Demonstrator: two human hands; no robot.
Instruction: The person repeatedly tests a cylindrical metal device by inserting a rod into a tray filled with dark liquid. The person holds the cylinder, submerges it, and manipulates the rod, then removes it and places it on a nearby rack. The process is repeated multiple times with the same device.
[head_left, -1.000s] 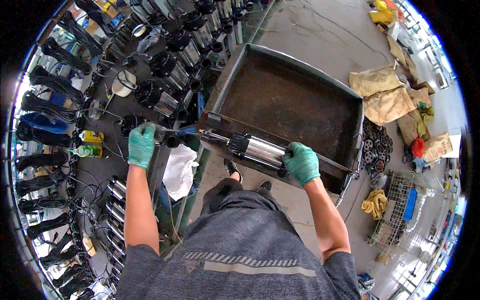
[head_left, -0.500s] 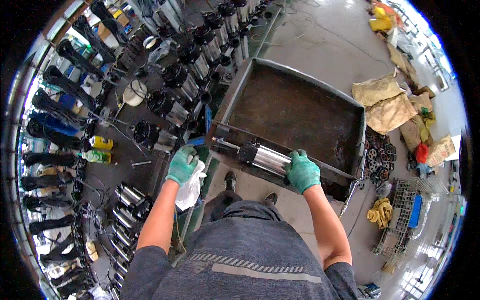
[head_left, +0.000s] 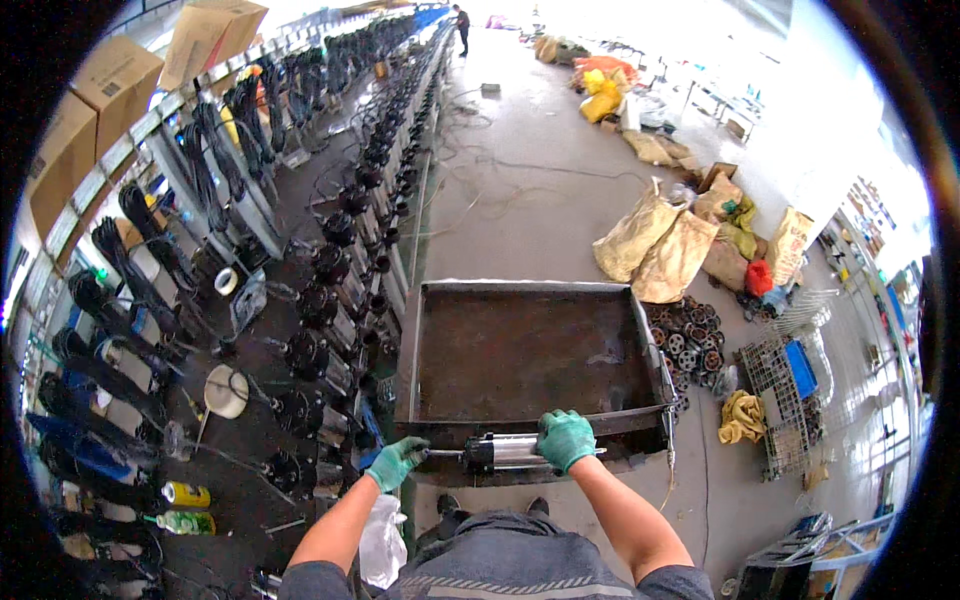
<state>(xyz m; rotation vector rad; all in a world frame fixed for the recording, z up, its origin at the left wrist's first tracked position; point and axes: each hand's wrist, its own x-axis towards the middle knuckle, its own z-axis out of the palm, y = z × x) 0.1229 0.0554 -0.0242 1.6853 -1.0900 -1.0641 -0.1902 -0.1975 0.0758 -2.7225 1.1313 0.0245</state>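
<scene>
A silver cylindrical motor (head_left: 512, 452) with a black collar and a thin shaft (head_left: 445, 454) lies sideways along the near ledge of a dark metal tray (head_left: 530, 350). My right hand (head_left: 567, 440), in a green glove, is wrapped over the right part of the motor's body and hides some of it. At the left, my gloved left hand (head_left: 396, 463) has its fingers closed at the tip of the shaft; a small dark spot shows between them. Below that hand hangs a white plastic bag (head_left: 382, 545).
Rows of similar motors (head_left: 318, 360) and hanging black cables (head_left: 155, 235) line the left bench. Right of the tray lie a pile of black wheels (head_left: 688, 340), sacks (head_left: 675, 255) and a wire basket (head_left: 775, 405). Far off, a person (head_left: 462, 30) stands in the aisle.
My left hand has moved from above the white bag to the shaft's tip and closed there. My right hand stays on the motor. The view has tilted up and turned.
</scene>
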